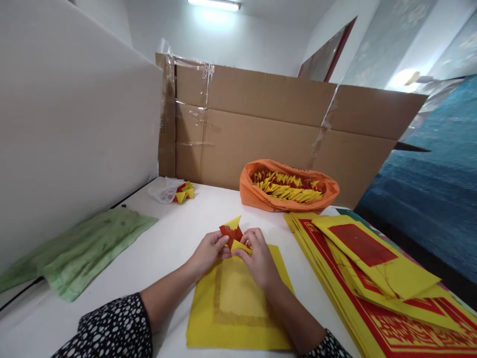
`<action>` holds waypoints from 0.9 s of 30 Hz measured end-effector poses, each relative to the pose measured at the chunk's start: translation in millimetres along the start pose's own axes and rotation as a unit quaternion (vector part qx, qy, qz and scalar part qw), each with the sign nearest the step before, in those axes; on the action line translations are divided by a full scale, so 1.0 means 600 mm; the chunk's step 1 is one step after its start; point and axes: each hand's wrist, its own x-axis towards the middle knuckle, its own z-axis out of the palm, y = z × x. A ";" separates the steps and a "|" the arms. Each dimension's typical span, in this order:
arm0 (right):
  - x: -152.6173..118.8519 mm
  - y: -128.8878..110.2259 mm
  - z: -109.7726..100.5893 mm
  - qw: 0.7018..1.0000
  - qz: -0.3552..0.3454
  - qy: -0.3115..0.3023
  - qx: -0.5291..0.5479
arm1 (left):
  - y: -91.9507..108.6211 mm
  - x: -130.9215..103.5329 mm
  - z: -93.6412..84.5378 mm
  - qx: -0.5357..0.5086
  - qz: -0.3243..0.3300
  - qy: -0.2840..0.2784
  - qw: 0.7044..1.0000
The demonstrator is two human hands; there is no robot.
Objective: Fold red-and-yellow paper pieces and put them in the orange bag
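A piece of folded red and yellow paper (pixel 231 232) is held between both hands, its yellow point sticking up. My left hand (pixel 211 248) pinches its left side with thumb and fingers closed. On the other side my right hand (pixel 260 257) grips a yellow flap of it between thumb and fingertips. Some of the folds are hidden behind the fingers. Beneath the hands lies a square yellow paper sheet (pixel 242 333), with a paler square framed in brownish gold at its middle.
An orange bag (pixel 257 203) full of folded yellow and red pieces stands behind, against a cardboard panel (pixel 261 134). Yellow and red printed papers (pixel 402 318) are stacked at right. A green cloth (pixel 93 248) lies left, near a clear plastic bag (pixel 164 190) and several folded pieces (pixel 184 191).
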 end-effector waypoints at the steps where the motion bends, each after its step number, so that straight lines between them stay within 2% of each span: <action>1: 0.001 0.002 -0.002 1.000 0.010 -0.002 0.013 | 0.000 0.000 -0.001 -0.004 -0.003 0.002 1.000; 4: 0.004 0.009 -0.003 0.998 0.041 -0.011 0.044 | -0.004 0.003 -0.005 -0.008 0.004 -0.019 1.000; 10: 0.009 0.000 0.004 0.993 0.085 -0.002 0.087 | -0.010 0.007 -0.008 0.064 0.084 -0.051 0.993; 13: 0.010 -0.010 -0.004 0.981 0.122 -0.044 0.147 | 0.001 0.003 -0.008 0.048 0.078 -0.055 0.994; 16: 0.025 -0.021 -0.027 0.978 0.121 -0.078 0.152 | 0.010 -0.001 -0.012 0.065 0.060 -0.065 0.994; 18: 0.053 -0.023 -0.057 0.988 0.100 -0.058 0.106 | 0.012 -0.001 -0.018 0.123 0.077 -0.058 0.988; 20: 0.097 -0.014 -0.098 0.996 0.086 -0.004 0.027 | 0.009 -0.001 -0.026 0.225 0.127 -0.044 0.965; 22: 0.152 0.007 -0.144 0.993 0.101 0.054 -0.006 | 0.004 -0.001 -0.032 0.343 0.182 -0.041 0.921; 24: 0.210 0.036 -0.183 0.986 0.127 0.105 -0.031 | -0.002 -0.001 -0.036 0.428 0.207 -0.049 0.879; 27: 0.285 0.075 -0.207 0.975 0.179 0.119 -0.057 | -0.013 -0.001 -0.036 0.463 0.210 -0.064 0.859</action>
